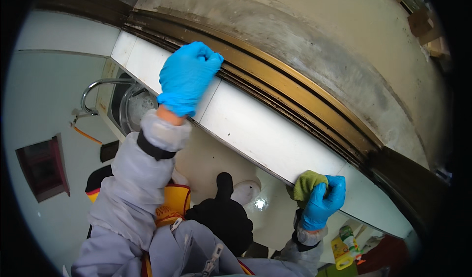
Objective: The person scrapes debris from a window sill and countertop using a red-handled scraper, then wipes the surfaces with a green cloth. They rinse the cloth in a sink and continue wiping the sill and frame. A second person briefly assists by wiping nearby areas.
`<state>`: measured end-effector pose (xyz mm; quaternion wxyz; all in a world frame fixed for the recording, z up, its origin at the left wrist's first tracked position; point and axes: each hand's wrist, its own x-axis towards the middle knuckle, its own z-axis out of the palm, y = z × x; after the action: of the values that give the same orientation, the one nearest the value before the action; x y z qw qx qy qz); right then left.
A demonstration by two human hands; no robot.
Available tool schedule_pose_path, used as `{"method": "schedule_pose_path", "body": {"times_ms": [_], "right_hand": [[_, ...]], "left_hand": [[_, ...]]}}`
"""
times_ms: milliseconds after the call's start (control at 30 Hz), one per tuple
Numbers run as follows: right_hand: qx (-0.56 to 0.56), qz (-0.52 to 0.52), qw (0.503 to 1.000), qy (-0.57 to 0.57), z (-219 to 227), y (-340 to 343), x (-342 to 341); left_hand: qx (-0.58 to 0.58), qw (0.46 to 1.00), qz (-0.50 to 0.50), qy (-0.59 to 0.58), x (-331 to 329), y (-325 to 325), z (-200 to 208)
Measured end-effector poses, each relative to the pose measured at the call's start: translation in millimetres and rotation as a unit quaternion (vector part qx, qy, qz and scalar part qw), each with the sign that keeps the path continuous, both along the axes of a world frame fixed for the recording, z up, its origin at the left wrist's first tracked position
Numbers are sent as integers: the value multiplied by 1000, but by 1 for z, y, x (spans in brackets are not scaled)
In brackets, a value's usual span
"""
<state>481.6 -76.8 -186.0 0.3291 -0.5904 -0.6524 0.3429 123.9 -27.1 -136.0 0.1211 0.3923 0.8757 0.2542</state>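
Observation:
My left hand (187,76), in a blue glove, is closed at the near edge of a brown metal window track (275,82). Its fingers are curled together, and whatever they may hold is hidden. A folded green cloth (307,184) is gripped in my right hand (324,203), also gloved in blue, over the front edge of the white tiled sill (255,129). Dark dirt lines the grooves of the track, and a few small specks lie on the tiles.
Left of my left arm are a sink (129,105) with a metal basin inside and a curved tap (91,92). Beyond the track runs a rough concrete ledge (295,41). Yellow and green bottles (344,247) stand low at the right.

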Motion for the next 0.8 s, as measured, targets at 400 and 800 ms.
{"method": "schedule_pose_path", "body": {"times_ms": [400, 800], "right_hand": [[0, 3, 1000, 8, 0, -2, 0], [2, 11, 1000, -6, -2, -5, 6]], "left_hand": [[58, 970, -235, 17, -49, -54, 38], [90, 924, -342, 144, -38, -25, -13]]}}
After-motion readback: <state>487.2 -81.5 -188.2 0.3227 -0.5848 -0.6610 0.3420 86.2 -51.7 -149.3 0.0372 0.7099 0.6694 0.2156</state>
